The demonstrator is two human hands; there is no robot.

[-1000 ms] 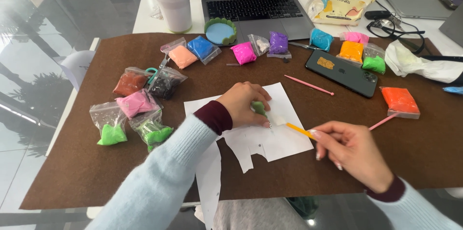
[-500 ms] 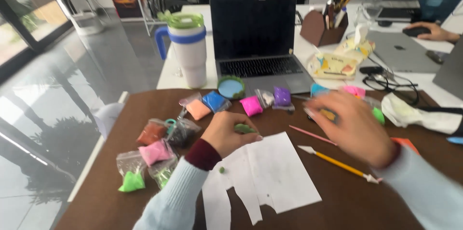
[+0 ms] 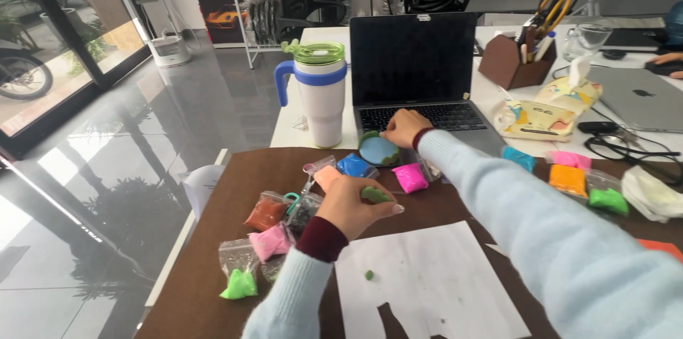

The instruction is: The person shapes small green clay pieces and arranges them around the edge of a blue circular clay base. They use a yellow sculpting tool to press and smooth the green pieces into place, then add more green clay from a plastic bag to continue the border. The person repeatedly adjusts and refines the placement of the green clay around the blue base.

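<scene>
We see the left hand clamped on a green clay lump. The right hand touches a round blue-green lid, its fingers bent; small clay bags lie between the hands, a black laptop behind.

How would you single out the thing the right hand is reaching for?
Start at the open laptop on the white table. Just in front of its keyboard, at the brown mat's far edge, the right hand touches a small round container. Unlike the clay bags around it, it is a green-rimmed disc with blue inside.
</scene>
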